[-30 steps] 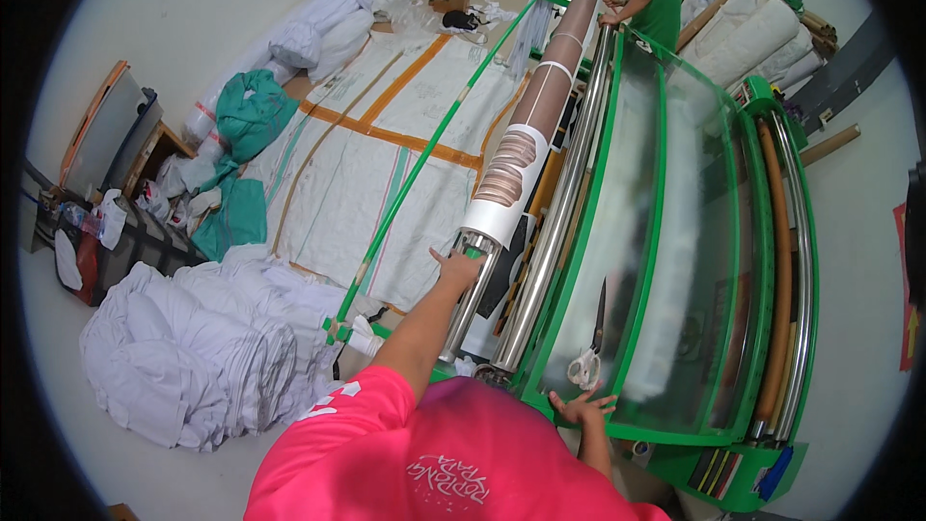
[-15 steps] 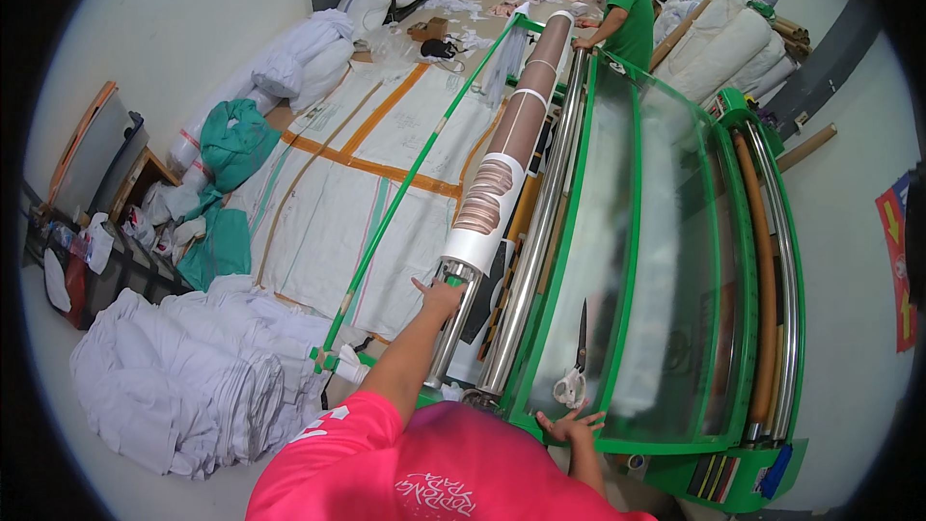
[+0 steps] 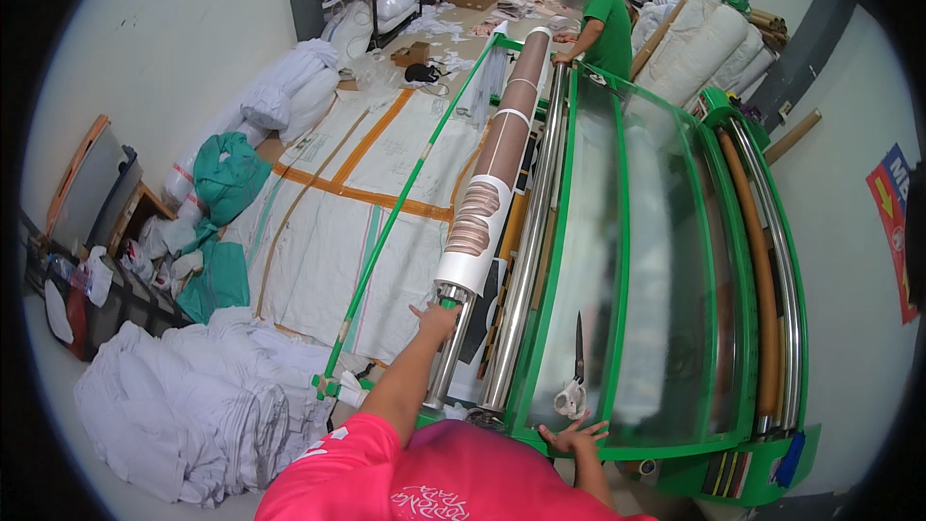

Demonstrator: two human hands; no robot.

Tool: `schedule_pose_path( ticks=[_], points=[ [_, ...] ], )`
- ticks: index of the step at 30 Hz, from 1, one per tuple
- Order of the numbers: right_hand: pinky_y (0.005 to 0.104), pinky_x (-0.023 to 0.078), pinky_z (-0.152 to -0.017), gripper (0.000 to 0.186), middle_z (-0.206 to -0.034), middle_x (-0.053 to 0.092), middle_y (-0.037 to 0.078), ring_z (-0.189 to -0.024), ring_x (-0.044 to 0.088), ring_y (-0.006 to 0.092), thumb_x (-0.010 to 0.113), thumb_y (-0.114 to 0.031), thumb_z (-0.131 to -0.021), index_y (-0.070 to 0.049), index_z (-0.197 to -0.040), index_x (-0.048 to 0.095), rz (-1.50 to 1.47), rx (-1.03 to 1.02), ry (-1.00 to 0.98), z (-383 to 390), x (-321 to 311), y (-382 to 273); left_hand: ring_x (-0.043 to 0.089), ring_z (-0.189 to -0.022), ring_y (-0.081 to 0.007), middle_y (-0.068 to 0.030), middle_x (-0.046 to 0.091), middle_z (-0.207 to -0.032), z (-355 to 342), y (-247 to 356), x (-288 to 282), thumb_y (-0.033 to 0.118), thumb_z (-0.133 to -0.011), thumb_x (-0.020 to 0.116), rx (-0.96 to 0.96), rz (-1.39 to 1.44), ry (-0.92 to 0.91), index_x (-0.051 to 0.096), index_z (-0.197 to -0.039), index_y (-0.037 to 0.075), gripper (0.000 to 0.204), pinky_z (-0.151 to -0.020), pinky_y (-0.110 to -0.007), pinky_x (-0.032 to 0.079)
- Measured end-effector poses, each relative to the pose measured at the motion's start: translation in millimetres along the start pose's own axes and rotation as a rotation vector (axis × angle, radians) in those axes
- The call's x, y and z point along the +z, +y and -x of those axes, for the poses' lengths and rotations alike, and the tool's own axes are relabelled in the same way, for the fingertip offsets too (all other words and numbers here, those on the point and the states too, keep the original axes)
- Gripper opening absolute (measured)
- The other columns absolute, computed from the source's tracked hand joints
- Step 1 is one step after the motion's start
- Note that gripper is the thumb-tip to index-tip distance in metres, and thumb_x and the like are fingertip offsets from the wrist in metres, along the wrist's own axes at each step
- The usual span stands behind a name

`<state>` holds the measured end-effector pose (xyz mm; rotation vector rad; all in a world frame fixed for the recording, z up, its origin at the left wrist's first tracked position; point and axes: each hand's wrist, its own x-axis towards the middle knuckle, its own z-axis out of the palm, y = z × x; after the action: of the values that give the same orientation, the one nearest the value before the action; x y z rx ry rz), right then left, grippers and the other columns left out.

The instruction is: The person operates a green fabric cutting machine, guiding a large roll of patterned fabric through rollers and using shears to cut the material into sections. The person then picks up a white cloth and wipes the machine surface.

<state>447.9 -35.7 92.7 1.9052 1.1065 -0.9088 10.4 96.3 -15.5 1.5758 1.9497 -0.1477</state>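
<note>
Printed roll [image 3: 495, 159], head view: lay lengthwise left of steel roller [image 3: 527, 251], metal shaft [image 3: 449, 357] projecting from near end, presumably as support. Left hand [image 3: 436, 320] was at roll's near end, fingers splayed; couldn't tell if it gripped. Right hand [image 3: 575, 438] held nothing, fingers spread by green frame [image 3: 625, 232], perhaps bracing. Scissors [image 3: 570, 399] lay just beyond, likely for easy reach. Co-worker's hand [image 3: 561, 58] was at roller's far end.

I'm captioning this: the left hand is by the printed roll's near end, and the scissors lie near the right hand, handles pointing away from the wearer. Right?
Not quite: the head view shows the scissors with white handles toward the wearer, blades away. The left hand, printed roll and right hand are as you say.
</note>
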Motion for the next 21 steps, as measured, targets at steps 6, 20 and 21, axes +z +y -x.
schedule_pose_path(
  ticks=[6,20,21],
  points=[
    [0.0777,0.012,-0.13,0.169,-0.168,-0.041,0.043,-0.161,-0.028,0.0636,0.059,-0.11,-0.069,-0.014,-0.17,-0.038,-0.015,0.005,0.001,-7,0,3,0.048,-0.149,-0.0639,-0.0452,0.052,-0.154,-7,-4,10,0.027,-0.1,0.078,0.033,0.047,0.064,0.054,-0.156,0.027,0.061,-0.118,-0.078,0.043],
    [0.0765,0.013,-0.131,0.17,-0.168,-0.04,0.044,-0.163,-0.023,0.064,0.062,-0.109,-0.069,-0.014,-0.171,-0.036,0.048,0.006,0.055,-34,12,11,0.067,-0.128,-0.0604,-0.057,0.041,-0.154,-13,-3,13,0.025,-0.096,0.081,0.057,0.028,0.097,0.053,-0.159,0.029,0.069,-0.104,-0.058,0.061],
    [0.0763,0.013,-0.131,0.17,-0.168,-0.04,0.044,-0.163,-0.023,0.0639,0.062,-0.109,-0.069,-0.014,-0.171,-0.036,0.032,0.007,0.04,-33,11,9,0.067,-0.128,-0.0602,-0.057,0.039,-0.155,-13,-8,15,0.025,-0.097,0.081,0.047,0.031,0.093,0.053,-0.16,0.029,0.069,-0.104,-0.058,0.061]
  ],
)
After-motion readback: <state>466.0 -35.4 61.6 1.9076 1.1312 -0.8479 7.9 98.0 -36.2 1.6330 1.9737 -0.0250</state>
